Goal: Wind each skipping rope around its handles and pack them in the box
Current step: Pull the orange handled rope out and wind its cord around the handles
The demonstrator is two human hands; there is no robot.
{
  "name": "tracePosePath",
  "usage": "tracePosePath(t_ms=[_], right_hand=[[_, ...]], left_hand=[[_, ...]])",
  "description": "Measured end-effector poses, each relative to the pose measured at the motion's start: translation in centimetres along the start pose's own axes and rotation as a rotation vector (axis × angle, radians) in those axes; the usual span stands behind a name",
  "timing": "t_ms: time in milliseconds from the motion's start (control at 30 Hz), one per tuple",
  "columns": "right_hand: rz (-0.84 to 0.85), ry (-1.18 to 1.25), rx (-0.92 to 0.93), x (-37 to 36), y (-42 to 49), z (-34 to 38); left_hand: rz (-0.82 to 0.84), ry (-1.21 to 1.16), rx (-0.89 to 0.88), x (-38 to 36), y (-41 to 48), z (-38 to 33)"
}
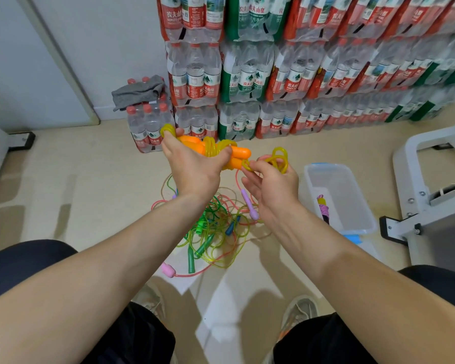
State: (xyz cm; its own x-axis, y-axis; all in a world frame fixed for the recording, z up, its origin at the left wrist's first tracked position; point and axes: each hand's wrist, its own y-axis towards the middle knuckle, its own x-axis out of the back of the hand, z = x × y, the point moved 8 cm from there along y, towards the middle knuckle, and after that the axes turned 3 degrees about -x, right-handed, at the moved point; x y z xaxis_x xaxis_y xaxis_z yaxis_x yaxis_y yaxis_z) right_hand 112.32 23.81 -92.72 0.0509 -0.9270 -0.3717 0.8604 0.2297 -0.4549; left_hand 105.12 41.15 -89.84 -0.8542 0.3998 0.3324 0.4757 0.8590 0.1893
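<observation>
My left hand [192, 166] grips a pair of orange handles [238, 153] held side by side, with yellow rope [212, 148] coiled around their middle. My right hand [271, 182] pinches the loose yellow loops [280, 160] just right of the handles. On the floor below lies a tangle of ropes [216, 227] with green, blue, pink and purple handles. A clear plastic box [352, 206] stands to the right, with one wound purple rope [323, 208] inside.
Shrink-wrapped packs of water bottles [273, 69] are stacked along the far wall, with a grey cloth [139, 93] on a low pack. A white metal frame [431, 195] stands at the right. My knees and shoes fill the near floor.
</observation>
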Motion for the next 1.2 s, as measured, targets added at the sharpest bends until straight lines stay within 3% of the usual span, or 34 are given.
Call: tracePosePath(t_ms=[167, 433, 700, 800, 1000, 1200], right_hand=[[0.077, 0.034, -0.019, -1.4, 0.0, -0.9], [0.137, -0.156, 0.062, -1.6, 0.2, -0.2], [0.120, -0.961, 0.464, -1.9, 0.7, 4.2], [0.215, -1.117, 0.468, -2.5, 0.5, 5.4], [0.407, -0.716, 0.086, -2.1, 0.4, 5.9], [0.517, -0.388, -0.057, -2.5, 0.3, 6.0]], left_hand=[[-0.012, 0.028, -0.018, -0.4, -0.6, -0.5], [0.025, 0.075, -0.095, -0.7, -0.8, -0.6], [0.240, 0.214, -0.216, -2.4, -1.2, -1.4], [0.328, 0.265, -0.251, -2.8, -1.7, -1.7], [0.439, 0.300, -0.336, -3.5, -2.5, -2.2], [0.517, 0.274, -0.338, -4.0, -2.9, -2.7]])
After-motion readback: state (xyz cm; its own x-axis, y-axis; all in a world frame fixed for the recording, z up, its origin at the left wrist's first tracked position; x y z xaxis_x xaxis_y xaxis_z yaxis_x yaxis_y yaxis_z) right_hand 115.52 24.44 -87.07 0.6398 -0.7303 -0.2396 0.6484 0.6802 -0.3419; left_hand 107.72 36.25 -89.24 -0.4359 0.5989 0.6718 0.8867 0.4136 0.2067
